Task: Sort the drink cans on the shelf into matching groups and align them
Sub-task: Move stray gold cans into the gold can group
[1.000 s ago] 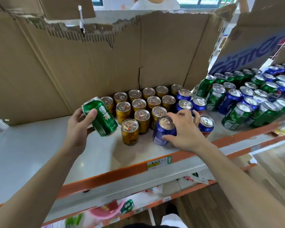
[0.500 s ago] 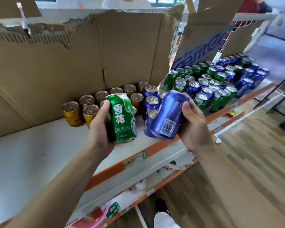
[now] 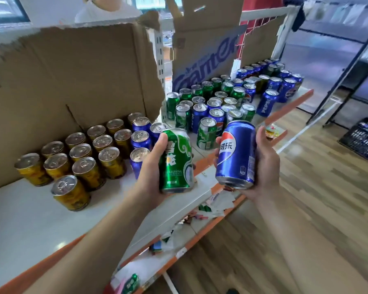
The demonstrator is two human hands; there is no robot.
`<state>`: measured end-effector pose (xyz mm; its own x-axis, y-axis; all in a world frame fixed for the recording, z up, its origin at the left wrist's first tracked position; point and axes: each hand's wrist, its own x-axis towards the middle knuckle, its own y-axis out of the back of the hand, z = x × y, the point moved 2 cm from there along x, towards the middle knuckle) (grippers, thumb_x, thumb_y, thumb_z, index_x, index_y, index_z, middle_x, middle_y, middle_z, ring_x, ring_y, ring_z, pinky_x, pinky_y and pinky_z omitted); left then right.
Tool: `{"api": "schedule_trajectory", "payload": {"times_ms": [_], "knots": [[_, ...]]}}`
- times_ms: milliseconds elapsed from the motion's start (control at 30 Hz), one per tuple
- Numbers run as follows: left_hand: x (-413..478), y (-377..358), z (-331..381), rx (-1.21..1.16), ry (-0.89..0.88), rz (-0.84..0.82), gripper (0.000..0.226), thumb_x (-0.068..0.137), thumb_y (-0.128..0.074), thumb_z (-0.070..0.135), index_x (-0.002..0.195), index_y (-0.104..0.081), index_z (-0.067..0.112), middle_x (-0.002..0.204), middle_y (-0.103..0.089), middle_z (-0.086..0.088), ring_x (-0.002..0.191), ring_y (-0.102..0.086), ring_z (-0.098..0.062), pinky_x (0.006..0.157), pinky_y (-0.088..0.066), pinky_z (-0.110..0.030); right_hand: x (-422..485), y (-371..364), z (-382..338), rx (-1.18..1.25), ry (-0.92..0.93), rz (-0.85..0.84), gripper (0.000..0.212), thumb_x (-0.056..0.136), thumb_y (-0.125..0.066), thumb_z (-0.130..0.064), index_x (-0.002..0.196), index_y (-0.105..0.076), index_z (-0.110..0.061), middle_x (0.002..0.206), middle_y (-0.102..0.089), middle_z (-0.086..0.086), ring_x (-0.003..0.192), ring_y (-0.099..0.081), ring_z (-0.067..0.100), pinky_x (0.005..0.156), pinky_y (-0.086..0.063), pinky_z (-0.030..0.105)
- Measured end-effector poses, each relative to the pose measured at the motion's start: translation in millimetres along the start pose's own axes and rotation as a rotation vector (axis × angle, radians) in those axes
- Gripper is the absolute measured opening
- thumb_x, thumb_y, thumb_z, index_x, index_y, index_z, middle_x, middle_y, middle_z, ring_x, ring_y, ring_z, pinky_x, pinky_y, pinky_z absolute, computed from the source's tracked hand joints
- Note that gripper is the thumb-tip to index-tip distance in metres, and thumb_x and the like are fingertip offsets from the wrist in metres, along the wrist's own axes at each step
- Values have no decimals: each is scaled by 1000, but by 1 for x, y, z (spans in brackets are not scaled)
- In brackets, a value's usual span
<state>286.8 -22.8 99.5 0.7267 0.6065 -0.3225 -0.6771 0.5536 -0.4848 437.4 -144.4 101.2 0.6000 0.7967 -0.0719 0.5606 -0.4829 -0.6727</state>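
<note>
A: There, left hand clamped round the green can, right hand curled round the blue can, both held over the shelf front edge.
B: Blue one was tilted a moment ago; now nearly upright, cans apart.

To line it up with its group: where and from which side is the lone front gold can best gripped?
Round its side wall, from the front. The gold can stands upright on the shelf with nothing before it; other cans crowd behind.
</note>
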Motion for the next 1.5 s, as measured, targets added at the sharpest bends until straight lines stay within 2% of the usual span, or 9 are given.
{"api": "schedule_trajectory", "payload": {"times_ms": [133,300,500,633,767,933,1100,1267,1500], "knots": [[22,-54,-24,107,-45,-33,64,75,-67,59,114,-66,8,94,-72,-15,78,-71,-27,71,-59,-39,0,50,-40,-136,-16,-12,56,87,-55,-58,102,-74,-8,98,-68,20,78,-64,34,71,-56,40],[50,-125,-63,145,-46,-73,62,77,-65,57,110,-64,4,82,-71,-14,70,-69,-27,63,-58,-34,-1,114,-88,-243,-74,-56,77,57,-84,-64,106,-73,-6,95,-65,21,77,-64,35,76,-52,44],[77,-197,-107,154,-1,-107,60,73,-66,58,104,-68,7,90,-71,-17,78,-68,-31,72,-57,-39,-5,177,-142,-195,-65,-43,71,58,-84,-61,103,-74,-7,93,-68,20,76,-66,32,69,-56,38],[90,-228,-121,164,-2,-145,59,75,-60,54,109,-64,6,86,-71,-15,73,-69,-27,66,-59,-37,1,210,-168,-219,-55,16,74,58,-83,-63,105,-74,-7,97,-68,21,79,-66,35,72,-56,40],[111,-242,-124,210,-7,-134,73,75,-60,57,120,-59,-1,98,-68,-23,82,-69,-33,70,-59,-40,20,226,-181,-311,11,75,98,62,-82,-64,123,-56,7,107,-59,32,91,-56,43,78,-49,47],[151,-248,-119,150,12,-106,72,74,-61,55,125,-59,4,103,-70,-21,87,-70,-34,72,-61,-42,54,234,-190,-346,35,51,95,64,-79,-65,121,-56,7,96,-62,28,75,-63,36,68,-53,42],[204,-253,-110,89,58,-83,63,76,-66,56,119,-64,9,102,-72,-16,85,-72,-31,68,-61,-41,109,237,-196,-308,28,54,100,63,-80,-64,125,-53,8,96,-64,24,76,-66,35,70,-54,42],[261,-263,-93,24,68,-56,52,73,-61,57,103,-71,15,104,-73,-17,92,-71,-32,79,-56,-44,172,236,-205,-250,-26,47,92,63,-81,-62,122,-57,4,103,-61,26,81,-63,36,76,-52,43],[313,-277,-74,-12,52,-38,66,74,-69,54,124,-63,12,117,-70,-18,108,-67,-37,94,-52,-56,227,243,-225,-296,-59,11,102,60,-81,-64,128,-52,6,100,-67,24,76,-67,32,69,-57,38]]}}
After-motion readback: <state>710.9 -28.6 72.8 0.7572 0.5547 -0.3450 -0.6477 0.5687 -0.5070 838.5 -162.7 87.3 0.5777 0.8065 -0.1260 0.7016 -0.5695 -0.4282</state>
